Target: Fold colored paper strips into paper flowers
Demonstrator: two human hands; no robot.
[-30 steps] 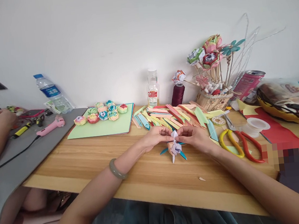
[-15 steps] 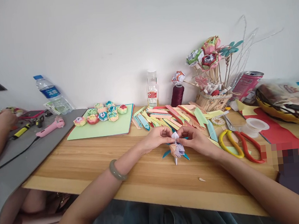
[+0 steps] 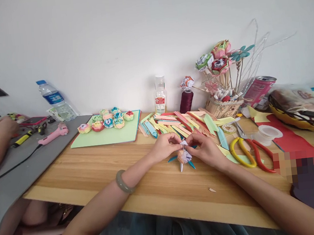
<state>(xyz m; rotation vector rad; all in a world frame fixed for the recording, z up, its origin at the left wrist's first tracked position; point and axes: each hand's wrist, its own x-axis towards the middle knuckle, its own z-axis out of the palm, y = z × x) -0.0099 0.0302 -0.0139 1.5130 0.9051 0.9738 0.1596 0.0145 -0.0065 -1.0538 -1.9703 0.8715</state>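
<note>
A paper flower (image 3: 184,156) with white, peach and blue folded petals is between my two hands, just above the wooden table (image 3: 141,182). My left hand (image 3: 167,145) pinches its upper left edge between thumb and index finger. From the other side, my right hand (image 3: 205,148) pinches a white petal at the top. Both sets of fingertips almost meet there and partly cover the flower. Behind my hands lies a heap of folded paper strips (image 3: 179,120) in many colours.
Finished paper flowers (image 3: 108,123) sit on green paper (image 3: 103,137). Yellow-and-red-handled scissors (image 3: 243,153), a clear spool (image 3: 269,132) and a flower basket (image 3: 223,106) stand right. A bottle (image 3: 160,100) and purple thread cone (image 3: 186,100) are at the back. Another person's hand (image 3: 5,128) is far left.
The paper flower has turned slightly in my fingers, its lower petals shifting to the left. Both hands still pinch it at nearly the same place.
</note>
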